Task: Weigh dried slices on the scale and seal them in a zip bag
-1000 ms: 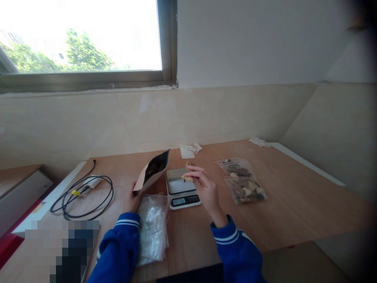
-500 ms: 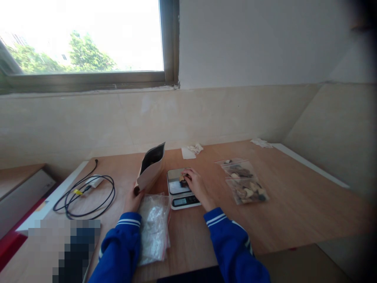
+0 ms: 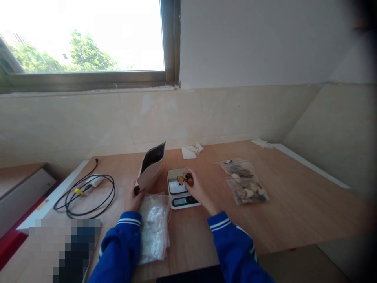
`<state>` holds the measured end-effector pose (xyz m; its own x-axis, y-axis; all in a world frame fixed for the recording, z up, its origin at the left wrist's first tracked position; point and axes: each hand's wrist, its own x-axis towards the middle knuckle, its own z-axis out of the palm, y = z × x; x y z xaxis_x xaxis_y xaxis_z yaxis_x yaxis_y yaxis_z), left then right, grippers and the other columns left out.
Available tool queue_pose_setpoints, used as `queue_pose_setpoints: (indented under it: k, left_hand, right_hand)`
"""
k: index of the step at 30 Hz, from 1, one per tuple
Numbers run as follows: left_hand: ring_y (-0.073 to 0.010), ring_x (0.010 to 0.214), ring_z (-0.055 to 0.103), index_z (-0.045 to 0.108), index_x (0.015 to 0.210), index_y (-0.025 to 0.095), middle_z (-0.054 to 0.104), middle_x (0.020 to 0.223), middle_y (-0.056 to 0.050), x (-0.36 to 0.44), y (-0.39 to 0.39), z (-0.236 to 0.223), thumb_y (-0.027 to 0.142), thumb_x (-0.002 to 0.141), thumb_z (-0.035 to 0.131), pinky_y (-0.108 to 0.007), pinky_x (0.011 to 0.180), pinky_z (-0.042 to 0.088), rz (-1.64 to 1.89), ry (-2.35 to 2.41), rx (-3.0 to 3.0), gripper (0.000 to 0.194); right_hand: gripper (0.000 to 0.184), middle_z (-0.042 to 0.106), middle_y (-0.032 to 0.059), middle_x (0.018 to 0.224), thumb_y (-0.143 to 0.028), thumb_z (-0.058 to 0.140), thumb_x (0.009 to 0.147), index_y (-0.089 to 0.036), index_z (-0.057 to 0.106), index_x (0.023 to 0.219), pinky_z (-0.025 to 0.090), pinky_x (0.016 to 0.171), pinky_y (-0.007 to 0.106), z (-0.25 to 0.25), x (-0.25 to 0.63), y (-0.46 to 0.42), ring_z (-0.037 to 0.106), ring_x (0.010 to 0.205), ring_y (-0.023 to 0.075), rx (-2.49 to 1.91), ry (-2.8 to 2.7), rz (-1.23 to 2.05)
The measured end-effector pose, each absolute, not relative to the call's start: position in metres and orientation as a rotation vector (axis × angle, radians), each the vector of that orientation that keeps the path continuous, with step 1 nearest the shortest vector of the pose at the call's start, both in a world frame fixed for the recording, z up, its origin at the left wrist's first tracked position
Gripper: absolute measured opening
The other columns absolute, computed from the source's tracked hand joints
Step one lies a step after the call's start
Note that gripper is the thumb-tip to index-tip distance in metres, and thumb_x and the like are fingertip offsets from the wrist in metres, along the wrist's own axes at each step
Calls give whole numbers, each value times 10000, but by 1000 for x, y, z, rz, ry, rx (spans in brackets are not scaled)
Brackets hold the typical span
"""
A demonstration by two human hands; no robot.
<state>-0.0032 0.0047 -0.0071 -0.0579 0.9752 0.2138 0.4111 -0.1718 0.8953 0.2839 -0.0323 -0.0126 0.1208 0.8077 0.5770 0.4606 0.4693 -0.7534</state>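
My right hand (image 3: 198, 188) is closed on dried brown pieces (image 3: 183, 179) with ragged edges, just above the plate of a small white kitchen scale (image 3: 173, 199). Dark bits show among the pieces by the fingertips. My left hand (image 3: 133, 199) grips the near lower part of a brown stand-up pouch (image 3: 151, 175), whose mouth gapes and shows a dark lining. A small dark brown round thing (image 3: 136, 190) shows by the left fingers; whether it is held or part of the pouch, I cannot tell. Flat clear zip bags (image 3: 154, 230) lie beside the left wrist.
Two zip bags of dried slices (image 3: 249, 192) lie right of the scale. A black cable (image 3: 113, 192) is coiled round a white adapter (image 3: 94, 181) at left. Crumpled tissue (image 3: 196, 148) lies behind the scale, another tissue (image 3: 261, 143) further right. A blurred-out patch covers the table's near left.
My right hand has lifted and shifted slightly right, bringing the dried pieces up off the scale plate. My left hand and the pouch have stayed in place.
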Motion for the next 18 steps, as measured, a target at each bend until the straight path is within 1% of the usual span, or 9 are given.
queue_pose_setpoints:
  k: [3, 5, 8, 10, 14, 16, 18]
  left_hand:
    - [-277, 897, 657, 595, 1053, 125, 698, 958, -112, -5, 6, -10, 362, 697, 616, -436, 853, 508, 1213, 1489, 1641, 428]
    - [-280, 908, 654, 601, 1041, 135, 701, 955, -107, -5, 6, -9, 358, 698, 622, -444, 863, 503, 1213, 1503, 1643, 410]
    - [-279, 915, 653, 594, 1066, 141, 704, 945, -101, -4, 5, -8, 340, 695, 627, -440, 862, 504, 1215, 1522, 1640, 422]
    - [-278, 907, 654, 586, 1081, 138, 704, 934, -99, -4, 5, -7, 336, 691, 627, -436, 852, 508, 1214, 1532, 1642, 440]
    - [-275, 891, 655, 582, 1075, 130, 704, 926, -98, -4, 6, -10, 345, 690, 617, -431, 832, 517, 1219, 1511, 1639, 443]
    - [-276, 898, 654, 576, 1080, 127, 702, 938, -101, -5, 7, -13, 343, 693, 613, -428, 833, 517, 1228, 1485, 1647, 446]
    - [-279, 908, 651, 571, 1088, 120, 700, 949, -106, -7, 9, -16, 338, 696, 611, -428, 841, 513, 1233, 1465, 1667, 450]
  right_hand:
    - [572, 476, 136, 1307, -170, 529, 761, -172, 383, 1315, 391, 1009, 423, -11, 285, -37, 458, 1219, 208, -1168, -1531, 375]
    - [522, 463, 146, 1329, -204, 490, 807, -160, 383, 1316, 393, 1009, 412, -7, 288, -41, 448, 1236, 201, -1157, -1539, 389]
    - [435, 461, 144, 1341, -233, 417, 865, -157, 417, 1294, 356, 1040, 410, 2, 297, -47, 417, 1264, 190, -1179, -1512, 319]
    - [392, 497, 141, 1300, -246, 390, 882, -160, 456, 1259, 355, 1034, 421, 7, 309, -54, 438, 1238, 196, -1245, -1461, 214]
    - [326, 578, 127, 1132, -252, 389, 877, -165, 543, 1151, 382, 977, 452, 7, 338, -78, 508, 1110, 226, -1505, -1353, -65]
    - [310, 565, 135, 1132, -239, 395, 860, -160, 578, 1098, 349, 987, 487, 2, 350, -94, 485, 1128, 252, -1660, -1289, -230]
    - [310, 511, 162, 1207, -243, 416, 841, -148, 598, 1073, 310, 993, 532, -5, 359, -109, 422, 1191, 300, -1830, -1174, -371]
